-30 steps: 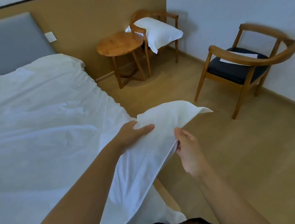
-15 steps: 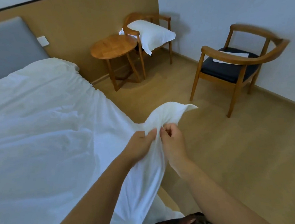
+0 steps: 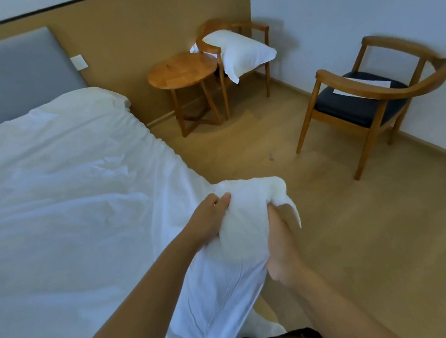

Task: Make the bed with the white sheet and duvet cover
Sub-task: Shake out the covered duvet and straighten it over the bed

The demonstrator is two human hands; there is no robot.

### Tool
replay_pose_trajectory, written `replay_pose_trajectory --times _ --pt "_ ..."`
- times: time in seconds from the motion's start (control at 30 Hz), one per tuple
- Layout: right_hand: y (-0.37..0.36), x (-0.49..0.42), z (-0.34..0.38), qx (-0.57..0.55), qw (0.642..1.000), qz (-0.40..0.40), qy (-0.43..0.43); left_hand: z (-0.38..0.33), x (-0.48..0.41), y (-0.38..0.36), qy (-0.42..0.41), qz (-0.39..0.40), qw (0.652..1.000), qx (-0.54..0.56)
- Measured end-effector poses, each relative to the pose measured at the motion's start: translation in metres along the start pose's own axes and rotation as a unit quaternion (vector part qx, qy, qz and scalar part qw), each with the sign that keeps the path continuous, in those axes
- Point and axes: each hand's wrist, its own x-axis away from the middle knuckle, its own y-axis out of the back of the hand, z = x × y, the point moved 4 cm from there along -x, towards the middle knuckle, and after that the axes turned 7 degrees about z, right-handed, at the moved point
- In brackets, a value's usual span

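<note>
A white duvet cover (image 3: 66, 197) lies spread and wrinkled over the bed, reaching up to the grey headboard (image 3: 17, 75). Its near right corner (image 3: 249, 214) is lifted off the bed's edge and bunched into a rounded bulge. My left hand (image 3: 209, 218) grips the left side of that bulge, thumb and fingers curled into the cloth. My right hand (image 3: 281, 244) holds the right side from below, its fingers wrapped in the fabric, with a small pointed flap hanging over it. The bed sheet underneath is hidden.
A round wooden side table (image 3: 182, 70) stands right of the bed by the wall. Behind it a wooden chair (image 3: 259, 28) holds a white pillow (image 3: 242, 51). A second wooden armchair (image 3: 370, 93) with a dark seat and a white paper stands at the right wall. Wooden floor (image 3: 355, 238) lies between.
The corner was held flat and spread between my hands a second ago. My hands came together, then gathered the cloth into a bunched bulge and drew apart a little.
</note>
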Motion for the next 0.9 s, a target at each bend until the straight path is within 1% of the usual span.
replay_pose_trajectory --times 0.07,0.1,0.13,0.2,0.27,0.33,0.4,0.43,0.47,0.53,0.57,0.6,0.7,0.77,0.83,0.9 --pt "0.009 0.009 -0.002 0.018 0.999 -0.024 0.012 -0.006 -0.003 -0.009 -0.025 -0.017 0.999 -0.034" --pt "0.015 0.01 -0.001 0.044 0.997 -0.051 0.023 -0.007 -0.004 -0.014 -0.036 -0.018 0.999 -0.03" --pt "0.021 0.012 0.001 0.066 0.994 -0.084 0.03 -0.007 -0.004 -0.018 -0.043 -0.019 0.999 -0.008" --pt "0.034 0.01 0.003 0.089 0.984 -0.147 0.036 -0.007 -0.002 -0.019 -0.042 -0.012 0.995 0.087" --pt "0.044 0.008 0.006 0.101 0.975 -0.194 0.049 -0.007 0.0 -0.015 -0.04 0.013 0.984 0.174" --pt "0.049 0.004 0.01 0.097 0.967 -0.223 0.071 -0.005 0.0 -0.011 -0.036 0.032 0.973 0.227" --pt "0.049 0.002 0.013 0.082 0.965 -0.235 0.084 -0.002 -0.001 -0.009 -0.009 0.031 0.964 0.262" --pt "0.048 0.002 0.013 0.068 0.968 -0.227 0.082 -0.001 -0.003 -0.008 0.008 0.021 0.962 0.272" --pt "0.045 0.003 0.012 0.049 0.974 -0.209 0.075 -0.001 -0.004 -0.008 0.028 0.001 0.966 0.256" --pt "0.037 0.007 0.01 0.023 0.985 -0.159 0.059 0.002 -0.006 -0.008 0.056 -0.05 0.986 0.146" --pt "0.034 0.009 0.009 0.03 0.989 -0.134 0.059 0.002 -0.007 -0.011 0.049 -0.067 0.993 0.088" --pt "0.031 0.012 0.008 0.044 0.99 -0.117 0.063 0.003 -0.007 -0.015 0.036 -0.067 0.996 0.05" --pt "0.025 0.017 0.012 0.111 0.985 -0.097 0.088 0.004 -0.004 -0.034 0.012 -0.007 1.0 0.025" --pt "0.027 0.012 0.01 0.166 0.979 -0.088 0.083 0.007 -0.002 -0.045 0.018 0.045 0.997 0.064" --pt "0.036 0.006 0.005 0.184 0.978 -0.094 0.033 0.013 0.0 -0.053 0.031 0.092 0.989 0.109" --pt "0.042 0.003 -0.001 0.159 0.984 -0.08 -0.033 0.019 0.002 -0.057 0.034 0.121 0.985 0.121"
